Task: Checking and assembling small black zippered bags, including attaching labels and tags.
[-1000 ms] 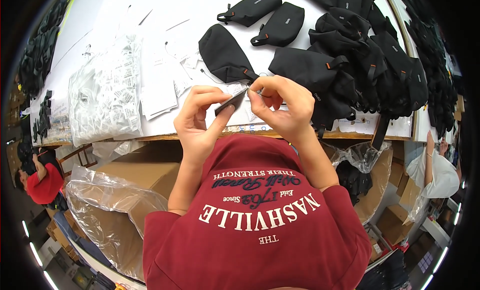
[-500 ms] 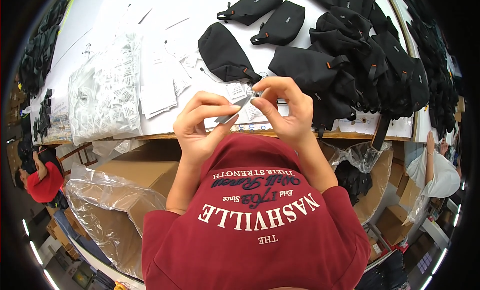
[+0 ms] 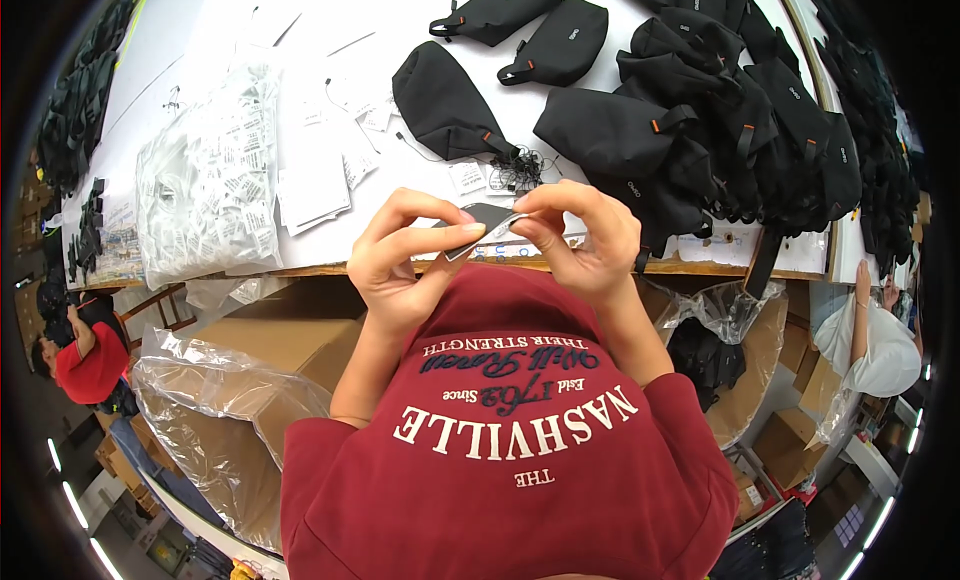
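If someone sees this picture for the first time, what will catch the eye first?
First, the two hands: left hand and right hand pinch a small dark tag together at the picture's centre. Behind them, on the white table, black pouches pile at right, and a clear bag of white tags lies at left.

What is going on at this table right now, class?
A person in a red shirt holds a small dark card pinched between the left hand and the right hand, just above the near edge of a white table. Beyond the hands lie loose paper tags, a clear bag of tags and many black pouches.
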A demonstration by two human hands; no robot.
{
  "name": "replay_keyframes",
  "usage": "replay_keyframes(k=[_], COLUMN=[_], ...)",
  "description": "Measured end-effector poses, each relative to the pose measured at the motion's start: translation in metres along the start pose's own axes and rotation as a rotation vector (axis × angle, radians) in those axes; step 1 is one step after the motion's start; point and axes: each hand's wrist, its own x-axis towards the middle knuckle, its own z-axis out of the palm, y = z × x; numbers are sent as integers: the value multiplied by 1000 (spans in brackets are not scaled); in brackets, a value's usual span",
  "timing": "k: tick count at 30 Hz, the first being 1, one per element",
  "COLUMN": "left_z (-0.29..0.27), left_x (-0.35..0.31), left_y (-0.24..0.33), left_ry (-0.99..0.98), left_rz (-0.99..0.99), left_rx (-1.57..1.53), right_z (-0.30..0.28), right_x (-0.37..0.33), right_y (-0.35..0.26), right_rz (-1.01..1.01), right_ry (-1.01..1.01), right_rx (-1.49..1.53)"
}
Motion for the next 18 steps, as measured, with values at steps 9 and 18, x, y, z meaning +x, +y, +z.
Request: replay_keyframes(k=[9,18], left_z=[0,-8], left_x=[-1,1], left_y=[0,-9], left_ry=[-15,-280], left_rz=[-20,-526], left_rx=[-41,-409], right_z=[-2,-2], right_x=[2,-2], right_y=[-3,-4], right_rz=[-37,124], right_ry=[-19,-219], right_rx=[-22,29])
